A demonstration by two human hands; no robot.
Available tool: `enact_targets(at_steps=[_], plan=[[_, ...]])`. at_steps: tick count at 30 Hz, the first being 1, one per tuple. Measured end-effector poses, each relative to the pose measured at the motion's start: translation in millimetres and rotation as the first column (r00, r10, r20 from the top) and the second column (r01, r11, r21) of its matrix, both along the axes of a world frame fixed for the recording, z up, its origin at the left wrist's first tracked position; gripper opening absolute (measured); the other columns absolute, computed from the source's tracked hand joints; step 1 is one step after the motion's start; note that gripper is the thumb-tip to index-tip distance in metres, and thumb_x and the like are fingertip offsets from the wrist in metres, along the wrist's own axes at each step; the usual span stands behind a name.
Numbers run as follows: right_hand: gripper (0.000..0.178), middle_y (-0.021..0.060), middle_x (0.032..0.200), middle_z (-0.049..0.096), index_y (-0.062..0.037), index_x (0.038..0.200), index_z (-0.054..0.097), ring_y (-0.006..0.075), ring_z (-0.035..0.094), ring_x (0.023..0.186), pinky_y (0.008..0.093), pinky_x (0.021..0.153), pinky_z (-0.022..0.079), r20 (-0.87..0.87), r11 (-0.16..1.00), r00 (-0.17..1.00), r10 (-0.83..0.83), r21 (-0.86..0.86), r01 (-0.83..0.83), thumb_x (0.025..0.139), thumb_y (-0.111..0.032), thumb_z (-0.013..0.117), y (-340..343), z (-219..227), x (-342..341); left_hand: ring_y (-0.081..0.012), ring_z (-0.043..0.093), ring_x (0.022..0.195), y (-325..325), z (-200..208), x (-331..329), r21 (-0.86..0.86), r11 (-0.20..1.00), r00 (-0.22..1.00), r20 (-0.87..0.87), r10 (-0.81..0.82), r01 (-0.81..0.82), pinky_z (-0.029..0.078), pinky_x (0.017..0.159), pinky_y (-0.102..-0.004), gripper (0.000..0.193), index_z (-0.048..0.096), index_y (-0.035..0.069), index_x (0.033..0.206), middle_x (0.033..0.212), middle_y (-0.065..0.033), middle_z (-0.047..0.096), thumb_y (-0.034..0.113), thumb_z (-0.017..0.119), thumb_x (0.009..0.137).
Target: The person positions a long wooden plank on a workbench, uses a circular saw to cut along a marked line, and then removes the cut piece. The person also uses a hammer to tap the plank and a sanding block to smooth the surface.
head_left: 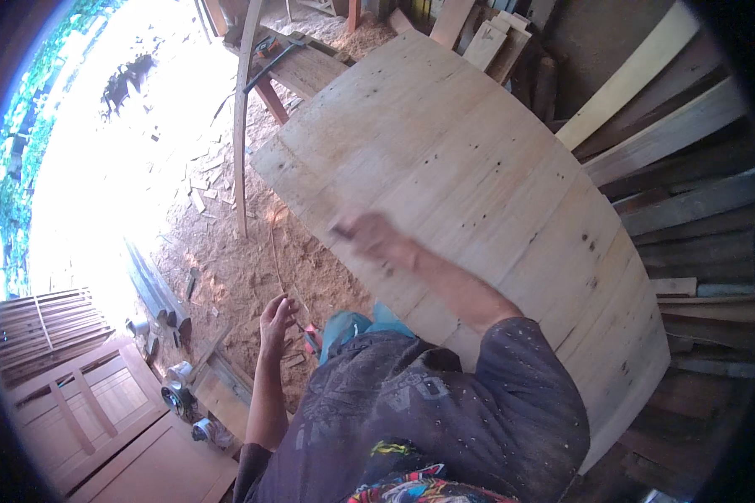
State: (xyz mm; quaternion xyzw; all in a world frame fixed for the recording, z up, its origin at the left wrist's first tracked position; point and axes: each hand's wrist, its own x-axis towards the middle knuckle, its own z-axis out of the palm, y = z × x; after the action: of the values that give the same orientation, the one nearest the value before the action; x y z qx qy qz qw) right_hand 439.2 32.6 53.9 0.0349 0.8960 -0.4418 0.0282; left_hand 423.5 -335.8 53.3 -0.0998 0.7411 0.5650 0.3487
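A large wooden panel made of joined boards, with dark knots and small holes, lies in front of me and to my right. My right hand, smeared by motion, is over the panel's left edge. Its fingers are closed around a small dark thing that is too blurred to name. To the left of the panel my left hand hangs low, its fingers pinched together. A thin reddish cord runs up to the fingertips; whether they grip it is unclear.
Boards stand stacked at the right. A workbench with a dark bar on it is beyond the panel. A curved wooden strip rises beside it. Sawdust and offcuts cover the floor. Panelled doors lie at the lower left.
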Motion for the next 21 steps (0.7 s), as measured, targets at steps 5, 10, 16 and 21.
enact_targets(at_steps=[5,10,16,21], plan=[[0.022,0.0073,0.101,0.072,-0.0119,0.108,0.072,0.0209,0.067,0.095,0.0363,0.084,0.053,-0.045,0.945,0.998,0.051,-0.32,-0.063,0.097,-0.028,0.062,7.1,35.6,-0.2,-0.0186,0.067,0.099,-44.2,-26.6,21.7,-0.053,0.991,0.987,0.104,0.124,-0.119,0.053,0.082,-0.0332,0.034,0.064,0.005,0.124,0.11,-0.008,0.07,0.03,0.061,0.101],[0.037,0.0154,0.094,0.069,-0.0017,0.09,0.063,0.026,0.068,0.088,0.0425,0.072,0.05,-0.358,0.31,0.281,-0.89,-0.027,0.95,0.099,-0.036,0.054,254.2,0.2,41.6,-0.0216,0.067,0.098,-164.7,-74.6,98.7,-0.228,0.891,0.771,0.447,0.453,-0.392,0.052,0.083,-0.0358,0.034,0.065,0.006,0.12,0.11,-0.0087,0.07,0.033,0.059,0.101],[0.043,0.0242,0.097,0.072,-0.0003,0.096,0.072,0.0437,0.069,0.095,0.0531,0.079,0.055,-0.121,0.266,0.359,-0.925,0.469,0.842,0.095,-0.041,0.056,318.7,36.5,-20.3,-0.0242,0.066,0.097,-203.0,-81.5,60.0,-0.146,0.894,0.687,0.592,0.422,-0.423,0.052,0.084,-0.0379,0.036,0.064,0.007,0.119,0.112,-0.0095,0.07,0.037,0.058,0.1],[0.02,0.0167,0.095,0.068,-0.0109,0.106,0.066,0.0386,0.066,0.085,0.0489,0.074,0.054,-0.155,0.962,0.985,-0.069,0.253,0.107,0.089,-0.02,0.06,63.7,-11.6,-125.0,-0.0263,0.066,0.101,-118.1,-69.8,-72.9,-0.1,0.929,0.84,0.402,0.365,-0.356,0.052,0.086,-0.0394,0.04,0.059,0.005,0.127,0.119,-0.0107,0.067,0.035,0.059,0.101]])
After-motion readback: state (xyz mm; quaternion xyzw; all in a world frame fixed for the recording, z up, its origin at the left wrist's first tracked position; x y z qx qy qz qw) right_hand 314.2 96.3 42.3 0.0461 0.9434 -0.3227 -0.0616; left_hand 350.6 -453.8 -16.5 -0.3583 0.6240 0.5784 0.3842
